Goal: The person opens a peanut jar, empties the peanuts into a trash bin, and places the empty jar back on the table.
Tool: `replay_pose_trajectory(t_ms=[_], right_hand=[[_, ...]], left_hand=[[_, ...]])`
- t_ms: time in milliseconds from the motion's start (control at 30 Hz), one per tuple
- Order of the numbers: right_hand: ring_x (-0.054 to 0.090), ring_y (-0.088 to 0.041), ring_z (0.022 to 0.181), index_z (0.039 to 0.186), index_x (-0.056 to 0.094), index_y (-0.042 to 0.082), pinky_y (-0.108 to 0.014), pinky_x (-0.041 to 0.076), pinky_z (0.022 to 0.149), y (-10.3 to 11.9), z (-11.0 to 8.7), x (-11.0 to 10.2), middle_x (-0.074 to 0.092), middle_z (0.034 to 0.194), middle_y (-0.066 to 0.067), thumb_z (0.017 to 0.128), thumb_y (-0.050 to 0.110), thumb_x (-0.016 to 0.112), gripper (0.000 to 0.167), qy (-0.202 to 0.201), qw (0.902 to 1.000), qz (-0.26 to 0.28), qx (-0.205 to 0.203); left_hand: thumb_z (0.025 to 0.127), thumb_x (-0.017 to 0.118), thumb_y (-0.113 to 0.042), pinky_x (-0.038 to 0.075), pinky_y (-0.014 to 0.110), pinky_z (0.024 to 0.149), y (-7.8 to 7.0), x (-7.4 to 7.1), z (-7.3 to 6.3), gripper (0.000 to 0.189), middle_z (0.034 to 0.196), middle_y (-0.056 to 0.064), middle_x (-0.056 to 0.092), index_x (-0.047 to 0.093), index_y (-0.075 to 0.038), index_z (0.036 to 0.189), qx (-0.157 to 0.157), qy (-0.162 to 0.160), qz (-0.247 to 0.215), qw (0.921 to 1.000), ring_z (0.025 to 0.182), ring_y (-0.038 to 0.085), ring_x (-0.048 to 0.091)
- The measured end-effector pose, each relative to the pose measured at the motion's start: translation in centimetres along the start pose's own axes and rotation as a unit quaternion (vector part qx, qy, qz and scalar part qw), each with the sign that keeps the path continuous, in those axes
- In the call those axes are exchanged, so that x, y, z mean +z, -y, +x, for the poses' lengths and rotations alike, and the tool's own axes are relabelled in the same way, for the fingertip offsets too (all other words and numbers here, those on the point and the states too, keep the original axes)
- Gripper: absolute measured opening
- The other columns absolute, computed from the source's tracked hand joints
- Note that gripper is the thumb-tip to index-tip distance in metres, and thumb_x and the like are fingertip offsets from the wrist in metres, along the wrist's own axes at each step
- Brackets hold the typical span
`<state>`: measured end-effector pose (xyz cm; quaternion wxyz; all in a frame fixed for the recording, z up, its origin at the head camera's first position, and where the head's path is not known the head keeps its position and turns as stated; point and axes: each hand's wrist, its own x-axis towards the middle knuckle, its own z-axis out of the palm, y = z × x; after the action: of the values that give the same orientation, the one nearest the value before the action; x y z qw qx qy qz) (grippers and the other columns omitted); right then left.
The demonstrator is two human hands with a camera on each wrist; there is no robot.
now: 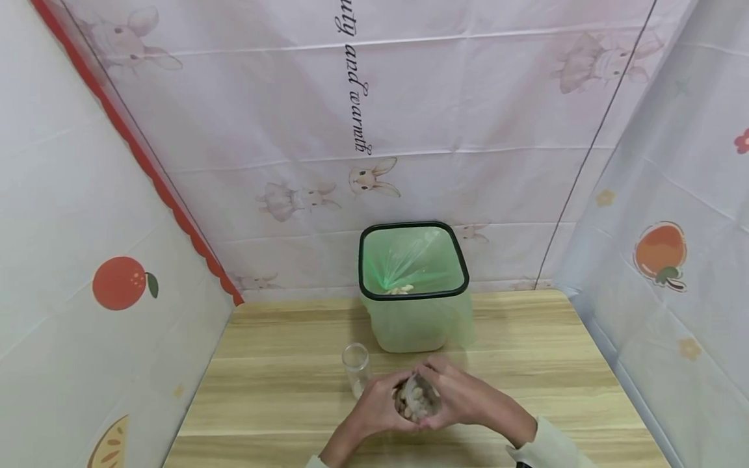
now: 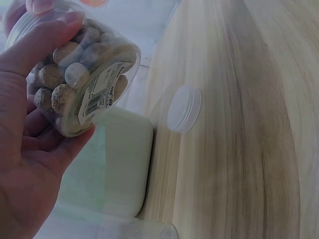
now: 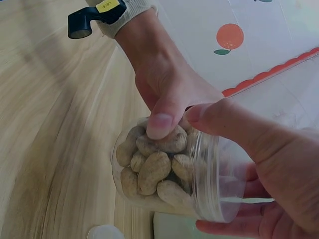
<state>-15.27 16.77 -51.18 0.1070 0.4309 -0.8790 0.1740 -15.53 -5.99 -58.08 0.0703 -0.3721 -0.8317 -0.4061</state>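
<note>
Both hands hold a clear plastic jar of unshelled peanuts [image 1: 417, 398] above the table. My left hand [image 1: 381, 404] grips it from the left, its thumb on the jar wall near the peanuts. Opposite, my right hand [image 1: 462, 393] has its thumb and fingers curled round the ridged rim end [image 3: 207, 174]. In the left wrist view, the tilted jar [image 2: 75, 74] shows a printed barcode label [image 2: 102, 92]. A clear round lid [image 2: 183, 109] lies on the wood, apart from the hands. Whether film covers the jar's mouth I cannot tell.
A pale green bin [image 1: 409, 325] with a black rim and green bag stands behind the hands, pale pieces [image 1: 400, 289] inside. Just left of the hands stands a clear glass [image 1: 355, 367]. Printed cloth walls [image 1: 497, 117] enclose the wooden table [image 1: 263, 364].
</note>
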Motion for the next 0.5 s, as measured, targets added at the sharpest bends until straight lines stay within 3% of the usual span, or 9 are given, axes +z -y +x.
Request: replay_pose_trajectory(t_ms=[167,267,400,500], right_hand=[[0.059,-0.016,0.106,0.13,0.063,0.003,-0.02,0.057,0.08,-0.06,-0.19,-0.31,0.058,0.121,-0.008,0.066,0.041,0.092,0.08,0.003,0.9998,0.0,-0.021],[0.061,-0.016,0.109,0.133,0.062,0.002,-0.023,0.058,0.083,-0.12,-0.32,-0.55,0.059,0.125,-0.008,0.067,0.04,0.093,0.082,0.011,0.9996,0.02,-0.014],[0.063,-0.02,0.115,0.141,0.057,0.004,-0.031,0.06,0.09,-0.17,-0.32,-0.61,0.059,0.134,-0.01,0.073,0.042,0.093,0.086,0.04,0.9961,0.074,0.026],[0.06,-0.026,0.128,0.153,0.045,0.005,-0.041,0.059,0.098,-0.28,-0.32,-0.71,0.052,0.148,-0.014,0.074,0.056,0.089,0.103,0.069,0.9868,0.122,0.081]], left_hand=[[0.072,0.095,-0.042,0.058,0.015,0.088,-0.13,-0.17,-0.11,0.087,0.13,0.008,0.073,0.058,-0.007,0.143,-0.002,0.011,-0.02,0.9997,0.109,0.009,0.072],[0.071,0.095,-0.045,0.057,0.016,0.088,-0.15,-0.27,0.0,0.089,0.13,0.006,0.073,0.057,-0.009,0.144,0.0,0.008,-0.003,1.0,0.109,0.008,0.071],[0.071,0.094,-0.047,0.057,0.018,0.089,-0.22,-0.43,0.21,0.089,0.13,0.006,0.073,0.058,-0.008,0.142,-0.009,0.005,0.024,0.9997,0.109,0.009,0.072],[0.071,0.094,-0.048,0.059,0.023,0.091,-0.36,-0.41,0.41,0.087,0.129,0.008,0.073,0.059,-0.006,0.139,-0.032,0.004,0.023,0.9992,0.111,0.012,0.072]])
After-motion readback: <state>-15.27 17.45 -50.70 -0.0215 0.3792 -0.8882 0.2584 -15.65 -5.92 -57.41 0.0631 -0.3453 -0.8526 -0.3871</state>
